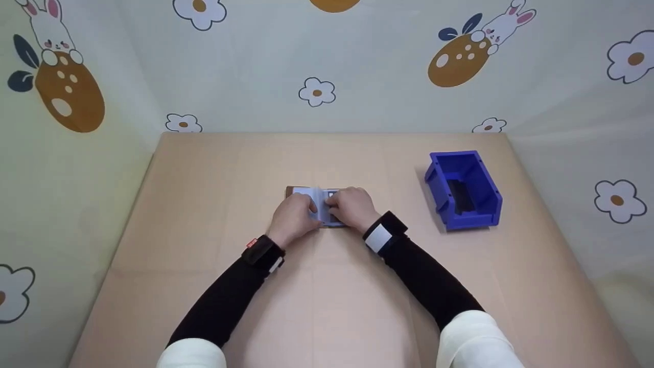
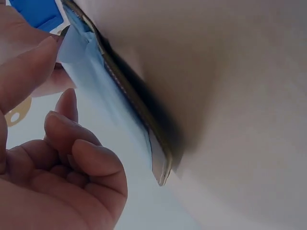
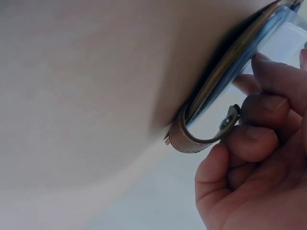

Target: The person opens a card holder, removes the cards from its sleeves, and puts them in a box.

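A brown leather card holder [image 1: 289, 190] lies spread on the table between both hands. Its translucent bluish sleeves [image 2: 103, 91] stand partly lifted from the cover in the left wrist view. My left hand [image 1: 294, 217] pinches a sleeve at its edge, the other fingers loosely curled beside the holder. On the opposite half, my right hand [image 1: 355, 207] grips the sleeves with thumb and fingertips. A curved leather strap [image 3: 187, 141] with a metal snap [image 3: 225, 122] sticks out near the right hand's curled fingers. Both hands hide much of the pages.
A blue plastic bin [image 1: 472, 220] stands to the right on the table, a dark patch visible on its floor. The tan table [image 1: 230, 163] is bordered by patterned curtains [image 1: 255, 92] at the back and on both sides.
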Demonstrator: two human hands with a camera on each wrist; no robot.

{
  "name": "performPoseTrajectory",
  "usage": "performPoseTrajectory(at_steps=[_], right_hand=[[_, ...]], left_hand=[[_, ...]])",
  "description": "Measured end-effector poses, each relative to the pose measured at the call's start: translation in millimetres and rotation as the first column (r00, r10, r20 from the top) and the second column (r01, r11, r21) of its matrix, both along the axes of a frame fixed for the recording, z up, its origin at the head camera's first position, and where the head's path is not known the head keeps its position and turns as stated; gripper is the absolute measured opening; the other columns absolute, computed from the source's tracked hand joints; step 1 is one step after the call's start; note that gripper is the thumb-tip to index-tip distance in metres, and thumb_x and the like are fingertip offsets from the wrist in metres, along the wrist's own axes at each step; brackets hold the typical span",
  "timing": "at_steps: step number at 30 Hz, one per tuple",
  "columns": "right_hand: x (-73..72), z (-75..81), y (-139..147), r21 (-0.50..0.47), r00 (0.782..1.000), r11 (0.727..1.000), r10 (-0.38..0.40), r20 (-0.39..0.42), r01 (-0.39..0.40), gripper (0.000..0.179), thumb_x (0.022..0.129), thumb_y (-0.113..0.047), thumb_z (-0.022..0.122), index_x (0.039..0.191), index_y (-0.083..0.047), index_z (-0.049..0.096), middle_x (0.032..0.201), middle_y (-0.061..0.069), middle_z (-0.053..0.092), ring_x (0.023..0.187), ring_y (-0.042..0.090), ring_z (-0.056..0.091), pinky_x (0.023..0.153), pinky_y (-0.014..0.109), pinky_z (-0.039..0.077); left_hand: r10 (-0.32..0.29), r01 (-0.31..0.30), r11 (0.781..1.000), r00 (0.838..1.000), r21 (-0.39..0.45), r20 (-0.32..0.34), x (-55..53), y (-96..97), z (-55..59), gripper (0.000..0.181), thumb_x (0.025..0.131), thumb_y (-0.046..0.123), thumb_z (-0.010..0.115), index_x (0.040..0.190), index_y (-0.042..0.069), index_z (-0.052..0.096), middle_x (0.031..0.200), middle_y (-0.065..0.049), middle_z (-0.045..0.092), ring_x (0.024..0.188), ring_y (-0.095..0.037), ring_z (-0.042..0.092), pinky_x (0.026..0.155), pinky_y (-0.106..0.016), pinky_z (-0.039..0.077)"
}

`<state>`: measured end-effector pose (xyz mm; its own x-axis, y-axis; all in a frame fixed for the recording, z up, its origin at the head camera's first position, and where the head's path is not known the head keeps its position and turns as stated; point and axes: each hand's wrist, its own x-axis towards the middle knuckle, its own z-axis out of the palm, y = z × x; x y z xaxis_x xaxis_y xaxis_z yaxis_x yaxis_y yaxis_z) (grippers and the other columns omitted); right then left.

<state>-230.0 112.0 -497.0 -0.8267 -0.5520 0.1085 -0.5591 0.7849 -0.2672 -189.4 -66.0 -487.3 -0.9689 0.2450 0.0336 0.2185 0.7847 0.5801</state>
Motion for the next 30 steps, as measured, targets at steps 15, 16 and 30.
performPoseTrajectory(at_steps=[15, 16, 30], right_hand=[[-0.9, 1.7, 4.4, -0.039, 0.999, 0.999, -0.020, 0.037, 0.021, 0.015, 0.081, -0.014, 0.078, 0.095, -0.019, 0.080, 0.082, 0.001, 0.072, 0.073, 0.023, 0.063, 0.069, 0.043, 0.048], [-0.9, 1.9, 4.9, -0.040, 0.999, 0.999, -0.024, 0.037, 0.025, 0.018, 0.080, -0.014, 0.079, 0.097, -0.019, 0.080, 0.085, 0.001, 0.073, 0.076, 0.024, 0.064, 0.071, 0.044, 0.049], [-2.5, 1.3, 9.4, -0.013, 0.997, 0.998, -0.061, 0.039, 0.062, 0.015, 0.080, -0.018, 0.079, 0.095, -0.018, 0.079, 0.086, 0.004, 0.073, 0.081, 0.027, 0.066, 0.072, 0.046, 0.048]], left_hand=[[-0.002, 0.002, 1.000, 1.000, 0.023, -0.016, 0.6, -0.1, -4.2, 0.023, 0.071, 0.012, 0.082, 0.084, 0.002, 0.067, 0.085, -0.007, 0.065, 0.078, -0.024, 0.060, 0.072, -0.038, 0.049], [0.000, 0.001, 1.000, 1.000, 0.027, -0.021, 0.8, -0.3, -4.2, 0.022, 0.071, 0.011, 0.082, 0.084, 0.002, 0.067, 0.084, -0.007, 0.065, 0.078, -0.024, 0.060, 0.072, -0.038, 0.049], [0.066, -0.063, 0.994, 0.997, 0.094, -0.027, 4.5, -9.4, -3.2, 0.021, 0.074, 0.018, 0.077, 0.082, 0.000, 0.070, 0.082, -0.008, 0.068, 0.072, -0.021, 0.059, 0.067, -0.037, 0.049]])
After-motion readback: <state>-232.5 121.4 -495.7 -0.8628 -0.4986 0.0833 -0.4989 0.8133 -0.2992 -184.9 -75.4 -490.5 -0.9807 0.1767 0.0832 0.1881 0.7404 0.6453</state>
